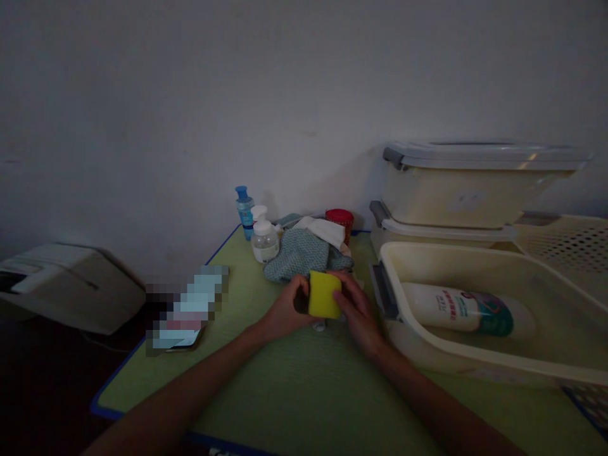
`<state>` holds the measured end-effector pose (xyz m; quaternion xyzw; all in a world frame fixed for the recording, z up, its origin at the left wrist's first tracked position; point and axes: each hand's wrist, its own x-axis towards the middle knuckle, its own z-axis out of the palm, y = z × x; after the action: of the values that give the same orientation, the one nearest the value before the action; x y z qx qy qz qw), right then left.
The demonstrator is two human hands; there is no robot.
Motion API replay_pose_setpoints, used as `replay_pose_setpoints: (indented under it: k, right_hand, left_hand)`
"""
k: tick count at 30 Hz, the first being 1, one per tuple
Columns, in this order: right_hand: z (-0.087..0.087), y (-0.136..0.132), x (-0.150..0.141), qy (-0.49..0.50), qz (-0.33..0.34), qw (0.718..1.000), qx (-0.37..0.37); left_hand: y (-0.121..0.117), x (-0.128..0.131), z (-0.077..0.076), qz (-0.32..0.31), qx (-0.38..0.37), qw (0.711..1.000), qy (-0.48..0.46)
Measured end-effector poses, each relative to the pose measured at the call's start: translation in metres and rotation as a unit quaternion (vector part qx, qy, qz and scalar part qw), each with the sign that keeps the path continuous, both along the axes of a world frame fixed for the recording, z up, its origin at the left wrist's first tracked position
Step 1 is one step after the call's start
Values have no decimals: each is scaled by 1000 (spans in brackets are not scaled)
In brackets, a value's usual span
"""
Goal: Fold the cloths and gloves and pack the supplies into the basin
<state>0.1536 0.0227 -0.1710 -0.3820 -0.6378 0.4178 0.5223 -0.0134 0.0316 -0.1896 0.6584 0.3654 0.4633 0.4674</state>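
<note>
A yellow sponge (324, 295) is held upright between my two hands above the green table. From the left, my left hand (288, 306) grips its edge with fingers bent. My right hand (360, 315) closes on the opposite side, its thumb lying over the front face. Just behind the sponge lies a crumpled grey-green cloth (300, 252), with a white cloth (324, 229) across its top. A small whitish thing (319, 325) shows below the sponge; I cannot make out what it is.
Along the wall stand a blue bottle (246, 215), a clear pump bottle (265, 244) and a red-lidded container (340, 220). A phone (190, 316), partly pixelated, lies left. Right, an open cream bin (456, 351) holds a white bottle (446, 307); lidded boxes (456, 196) are stacked behind.
</note>
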Motion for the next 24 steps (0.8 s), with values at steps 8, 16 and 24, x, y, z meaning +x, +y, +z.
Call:
replay_pose_setpoints:
  k: [8, 16, 24]
  right_hand:
    - [0, -3, -4, 17, 17, 1000, -13]
    - [4, -6, -6, 68, 44, 996, -28]
    - [-1, -4, -4, 34, 33, 999, -6]
  left_hand:
    - [-4, 3, 9, -20, 5, 1000, -14]
    - [-2, 3, 12, 41, 5, 999, -18]
    - [4, 1, 9, 71, 14, 997, -40]
